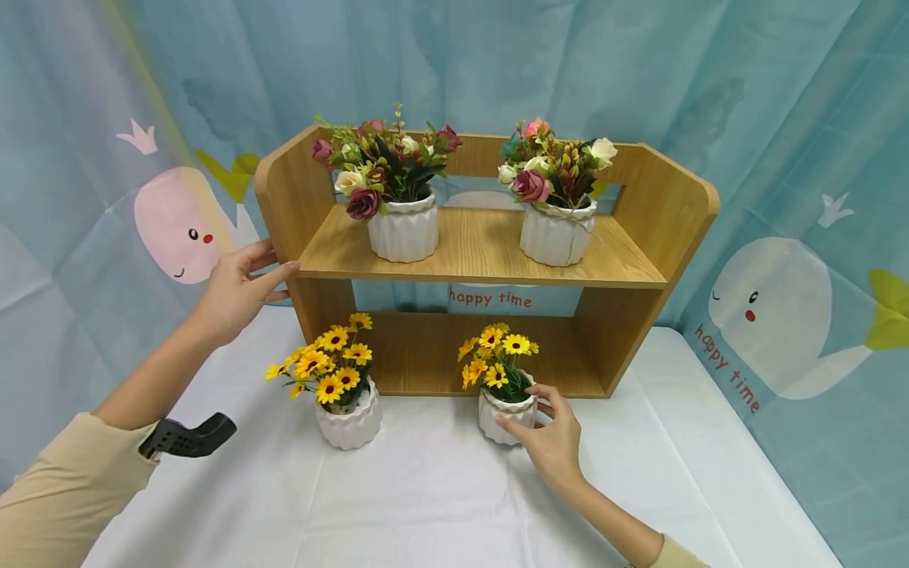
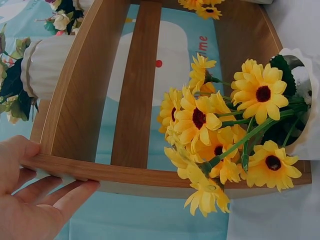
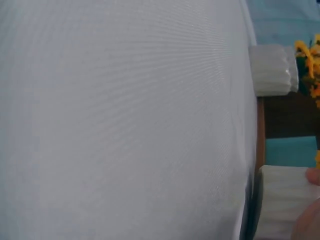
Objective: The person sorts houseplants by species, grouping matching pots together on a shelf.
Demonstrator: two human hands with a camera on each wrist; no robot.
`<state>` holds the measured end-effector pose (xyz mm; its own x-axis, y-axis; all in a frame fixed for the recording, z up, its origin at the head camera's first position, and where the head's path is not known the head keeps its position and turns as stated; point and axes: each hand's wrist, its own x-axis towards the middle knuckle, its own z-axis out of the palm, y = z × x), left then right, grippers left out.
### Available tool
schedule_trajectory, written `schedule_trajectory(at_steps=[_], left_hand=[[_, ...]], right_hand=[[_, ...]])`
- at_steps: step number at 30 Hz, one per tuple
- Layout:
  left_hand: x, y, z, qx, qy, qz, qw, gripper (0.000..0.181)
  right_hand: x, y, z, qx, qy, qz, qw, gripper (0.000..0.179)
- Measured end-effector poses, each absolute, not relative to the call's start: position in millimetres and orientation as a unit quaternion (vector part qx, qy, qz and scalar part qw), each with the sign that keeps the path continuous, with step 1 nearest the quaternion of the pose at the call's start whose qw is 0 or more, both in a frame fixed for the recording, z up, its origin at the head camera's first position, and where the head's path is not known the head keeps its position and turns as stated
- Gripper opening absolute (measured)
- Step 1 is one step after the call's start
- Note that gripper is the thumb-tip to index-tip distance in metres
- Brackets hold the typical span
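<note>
My left hand [image 1: 237, 293] grips the left side panel of a two-tier wooden shelf [image 1: 454, 276]. In the left wrist view its thumb lies on one side of the panel and its fingers [image 2: 75, 200] on the other. With thumb and fingers on both sides of its rim, my right hand [image 1: 554, 442] holds a white flowerpot [image 1: 506, 418] of yellow daisy-like flowers [image 1: 495, 351] in front of the lower tier. Only part of that hand [image 3: 307, 220] shows in the right wrist view. A matching flowerpot [image 1: 349, 422] of yellow flowers stands by the shelf's front left.
Two white pots of mixed roses, one on the left [image 1: 405, 229] and one on the right [image 1: 557, 234], stand on the upper tier. White cloth [image 1: 426, 497] covers the table. A blue printed curtain [image 1: 497, 63] hangs behind the shelf.
</note>
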<state>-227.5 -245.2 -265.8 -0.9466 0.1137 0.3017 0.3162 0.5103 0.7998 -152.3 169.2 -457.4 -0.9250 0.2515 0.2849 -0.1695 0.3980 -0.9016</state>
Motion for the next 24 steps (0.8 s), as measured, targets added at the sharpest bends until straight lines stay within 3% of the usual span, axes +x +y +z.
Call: schedule_trajectory(at_steps=[24], left_hand=[[-226.2,-246.0,-265.8,-0.132,-0.864,-0.474,0.109,0.059]], right_hand=[[-173.0,140.6,-440.5,0.028,-0.801,0.565,0.195,0.049]])
